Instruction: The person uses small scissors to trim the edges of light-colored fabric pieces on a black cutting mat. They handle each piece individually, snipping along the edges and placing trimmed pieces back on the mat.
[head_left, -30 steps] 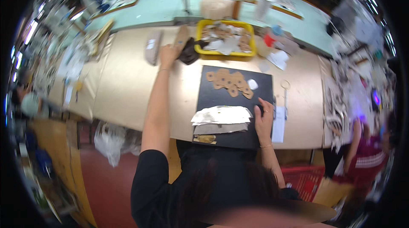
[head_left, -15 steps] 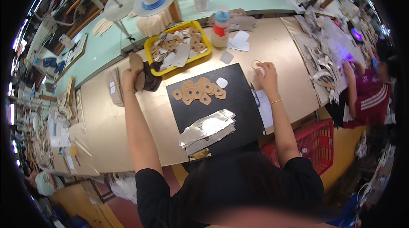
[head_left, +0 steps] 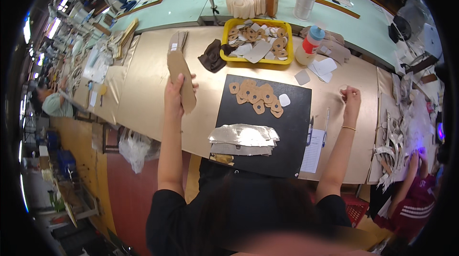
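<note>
My left hand (head_left: 175, 94) is closed around a long, round-ended stack of brown pieces (head_left: 180, 72), held over the table left of the black mat (head_left: 291, 131). Just beyond it lies a similar greyish-brown bundle with a white label (head_left: 174, 43), partly covered by the stack. To the right of the mat, my right hand (head_left: 352, 96) has its fingers pinched together. A thin, faint loop like a rubber band (head_left: 342, 87) shows at its fingertips. On the mat are several brown pieces with dark round centres (head_left: 254, 95), a white rounded piece (head_left: 284, 100) and shiny silver sheets (head_left: 244, 136).
A yellow tray (head_left: 256, 64) full of cut pieces stands behind the mat, beside dark brown cloth (head_left: 213, 57). A blue-capped bottle (head_left: 311, 45) and white cards (head_left: 325, 67) are right of it. Pens (head_left: 326, 127) and a paper sheet (head_left: 312, 153) lie near my right forearm. A co-worker (head_left: 411, 194) sits at right.
The whole view has swung left. My left hand has brought the brown stack away from the dark cloth, nearer to me. My right hand's fingers have closed, and it is slightly farther from the mat.
</note>
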Motion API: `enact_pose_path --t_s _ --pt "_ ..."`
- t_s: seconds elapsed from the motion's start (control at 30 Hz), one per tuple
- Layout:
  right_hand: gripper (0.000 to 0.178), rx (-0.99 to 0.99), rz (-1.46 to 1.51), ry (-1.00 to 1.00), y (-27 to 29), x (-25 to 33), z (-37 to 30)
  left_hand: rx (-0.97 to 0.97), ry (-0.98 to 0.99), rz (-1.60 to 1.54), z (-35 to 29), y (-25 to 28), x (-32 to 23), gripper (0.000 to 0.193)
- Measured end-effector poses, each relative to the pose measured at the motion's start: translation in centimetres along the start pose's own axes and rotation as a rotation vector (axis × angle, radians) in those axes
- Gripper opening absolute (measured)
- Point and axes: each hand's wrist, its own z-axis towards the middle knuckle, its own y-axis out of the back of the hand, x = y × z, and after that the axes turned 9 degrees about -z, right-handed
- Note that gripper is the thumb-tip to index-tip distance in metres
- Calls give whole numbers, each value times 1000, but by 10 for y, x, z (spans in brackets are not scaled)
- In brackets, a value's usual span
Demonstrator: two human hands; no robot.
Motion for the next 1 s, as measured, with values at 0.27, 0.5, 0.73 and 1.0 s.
enact_pose_path --t_s 0.27,0.5,0.73,1.0 --pt "22 633 237 227 -37 100 -52 -72 294 -135 -111 -34 35 45" --pt "60 1404 397 157 -131 120 -141 92 406 -86 -156 -66 37 58" --pt "111 1774 491 -153 -185 128 -255 65 3 -270 -201 -34 39 59" --pt "111 1858 298 -277 -294 119 -430 -90 9 -331 -258 100 -1 55"
